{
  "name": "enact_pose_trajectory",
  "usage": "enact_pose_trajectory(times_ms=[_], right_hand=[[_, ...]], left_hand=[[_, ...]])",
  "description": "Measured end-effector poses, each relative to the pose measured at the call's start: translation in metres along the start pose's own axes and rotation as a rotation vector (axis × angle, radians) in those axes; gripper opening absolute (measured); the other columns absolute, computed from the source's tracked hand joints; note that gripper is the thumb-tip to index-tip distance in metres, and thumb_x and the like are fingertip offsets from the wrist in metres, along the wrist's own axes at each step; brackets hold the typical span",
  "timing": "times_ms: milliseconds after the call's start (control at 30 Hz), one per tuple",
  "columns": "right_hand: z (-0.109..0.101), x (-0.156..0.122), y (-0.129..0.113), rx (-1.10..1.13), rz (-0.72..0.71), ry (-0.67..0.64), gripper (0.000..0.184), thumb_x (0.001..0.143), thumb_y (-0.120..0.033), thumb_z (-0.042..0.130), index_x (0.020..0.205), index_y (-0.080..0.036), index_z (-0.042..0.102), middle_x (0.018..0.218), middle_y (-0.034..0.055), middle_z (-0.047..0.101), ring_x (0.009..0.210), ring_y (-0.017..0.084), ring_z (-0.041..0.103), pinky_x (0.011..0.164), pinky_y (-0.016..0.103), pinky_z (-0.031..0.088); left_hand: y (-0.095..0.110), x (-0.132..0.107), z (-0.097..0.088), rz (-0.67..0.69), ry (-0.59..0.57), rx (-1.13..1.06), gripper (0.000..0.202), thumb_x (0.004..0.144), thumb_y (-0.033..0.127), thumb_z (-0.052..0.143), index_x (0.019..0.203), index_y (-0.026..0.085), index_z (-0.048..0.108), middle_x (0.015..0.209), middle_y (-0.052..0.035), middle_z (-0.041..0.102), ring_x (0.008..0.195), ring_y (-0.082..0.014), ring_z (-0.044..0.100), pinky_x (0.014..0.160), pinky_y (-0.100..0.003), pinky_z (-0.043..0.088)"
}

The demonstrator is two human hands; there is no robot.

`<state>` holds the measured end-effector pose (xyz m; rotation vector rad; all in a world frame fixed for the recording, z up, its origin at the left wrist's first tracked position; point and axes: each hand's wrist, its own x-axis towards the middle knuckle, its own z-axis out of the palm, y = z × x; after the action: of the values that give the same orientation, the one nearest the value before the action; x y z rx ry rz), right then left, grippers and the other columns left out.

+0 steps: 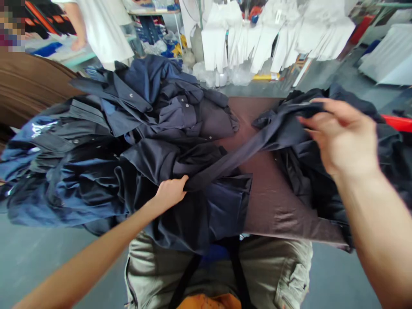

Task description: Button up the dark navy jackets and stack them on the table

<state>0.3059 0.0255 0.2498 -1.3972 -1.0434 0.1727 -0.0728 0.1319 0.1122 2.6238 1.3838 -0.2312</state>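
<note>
A dark navy garment is stretched in a narrow strip between my two hands, over a brown-covered table. My left hand is closed on its lower left end, with dark cloth bunched around the fist. Up at the right, my right hand pinches the other end between thumb and fingers, above a heap of dark garments. Left of the strip lies a large pile of navy and black garments with snap buttons showing. What kind of garment I hold cannot be made out.
The brown table cover shows between the two heaps. Pale trousers hang on a rack at the back. A person in a white top stands at the upper left by another table. A red object sits at the right edge.
</note>
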Motion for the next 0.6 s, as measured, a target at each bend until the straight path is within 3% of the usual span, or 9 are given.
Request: enact_pose_trajectory(times_ms=[100, 167, 233, 267, 333, 367, 433, 533, 600], right_hand=[[0.027, -0.034, -0.004, -0.229, -0.074, -0.158, 0.067, 0.088, -0.025, 0.067, 0.150, -0.022, 0.041, 0.147, 0.0143, 0.054, 0.133, 0.025, 0.055, 0.108, 0.048, 0.047], [0.037, -0.069, -0.003, -0.319, -0.173, -0.221, 0.049, 0.092, -0.028, 0.059, 0.140, -0.022, 0.053, 0.142, 0.0120, 0.059, 0.125, 0.024, 0.061, 0.103, 0.043, 0.052], [0.040, -0.105, 0.003, -0.338, -0.171, -0.415, 0.030, 0.095, -0.031, 0.053, 0.119, -0.023, 0.068, 0.121, 0.0092, 0.072, 0.103, 0.023, 0.071, 0.090, 0.037, 0.058], [0.040, -0.120, 0.007, -0.354, -0.138, -0.519, 0.027, 0.095, -0.032, 0.051, 0.111, -0.024, 0.071, 0.111, 0.0079, 0.075, 0.096, 0.022, 0.073, 0.085, 0.035, 0.059], [0.037, -0.142, 0.020, -0.379, -0.043, -0.633, 0.026, 0.095, -0.034, 0.051, 0.103, -0.025, 0.074, 0.101, 0.0066, 0.078, 0.089, 0.023, 0.074, 0.077, 0.033, 0.060], [0.035, -0.149, 0.028, -0.370, 0.016, -0.638, 0.027, 0.095, -0.035, 0.051, 0.102, -0.024, 0.074, 0.099, 0.0064, 0.078, 0.087, 0.023, 0.075, 0.074, 0.032, 0.060], [0.029, -0.154, 0.045, -0.311, 0.141, -0.610, 0.029, 0.095, -0.039, 0.051, 0.104, -0.023, 0.073, 0.095, 0.0063, 0.078, 0.084, 0.022, 0.075, 0.070, 0.030, 0.061], [0.021, -0.154, 0.068, -0.234, 0.268, -0.561, 0.032, 0.094, -0.044, 0.053, 0.104, -0.020, 0.072, 0.087, 0.0060, 0.077, 0.078, 0.021, 0.075, 0.071, 0.030, 0.063], [0.017, -0.154, 0.079, -0.227, 0.289, -0.553, 0.033, 0.093, -0.045, 0.054, 0.103, -0.020, 0.072, 0.085, 0.0060, 0.076, 0.076, 0.021, 0.075, 0.074, 0.031, 0.063]], left_hand=[[-0.016, 0.052, -0.061, -0.096, -0.166, -0.442, 0.020, 0.083, 0.015, 0.055, 0.097, 0.012, 0.069, 0.070, -0.0030, 0.068, 0.056, -0.0176, 0.065, 0.060, -0.029, 0.056], [-0.033, 0.084, -0.125, -0.245, 0.243, -0.751, 0.026, 0.085, 0.016, 0.054, 0.107, 0.006, 0.063, 0.069, -0.0004, 0.067, 0.056, -0.0134, 0.063, 0.059, -0.026, 0.056], [-0.051, 0.106, -0.190, -0.288, 0.562, -0.810, 0.044, 0.096, 0.016, 0.030, 0.138, 0.004, 0.037, 0.099, -0.0013, 0.070, 0.076, -0.0078, 0.066, 0.073, -0.027, 0.058], [-0.058, 0.112, -0.215, -0.239, 0.730, -0.892, 0.047, 0.098, 0.017, 0.028, 0.143, 0.003, 0.025, 0.112, -0.0027, 0.068, 0.085, -0.0079, 0.067, 0.079, -0.032, 0.059], [-0.063, 0.109, -0.240, -0.092, 0.855, -0.786, 0.064, 0.096, 0.022, 0.039, 0.150, 0.002, 0.009, 0.135, -0.0048, 0.059, 0.114, -0.0142, 0.061, 0.099, -0.046, 0.053], [-0.059, 0.099, -0.236, 0.023, 0.858, -0.660, 0.073, 0.094, 0.026, 0.047, 0.151, 0.002, 0.010, 0.143, -0.0061, 0.053, 0.126, -0.0195, 0.054, 0.108, -0.052, 0.046], [-0.039, 0.062, -0.196, 0.311, 0.726, -0.301, 0.075, 0.087, 0.035, 0.061, 0.148, 0.003, 0.032, 0.154, -0.0087, 0.044, 0.141, -0.0279, 0.040, 0.119, -0.057, 0.032], [0.001, -0.016, -0.087, 0.792, 0.227, -0.039, 0.070, 0.077, 0.037, 0.074, 0.141, 0.021, 0.051, 0.146, -0.0084, 0.054, 0.136, -0.0282, 0.049, 0.116, -0.048, 0.040], [0.017, -0.056, -0.018, 0.874, 0.006, 0.088, 0.084, 0.065, 0.036, 0.086, 0.140, 0.024, 0.052, 0.135, -0.0126, 0.063, 0.125, -0.0329, 0.058, 0.113, -0.053, 0.040]])
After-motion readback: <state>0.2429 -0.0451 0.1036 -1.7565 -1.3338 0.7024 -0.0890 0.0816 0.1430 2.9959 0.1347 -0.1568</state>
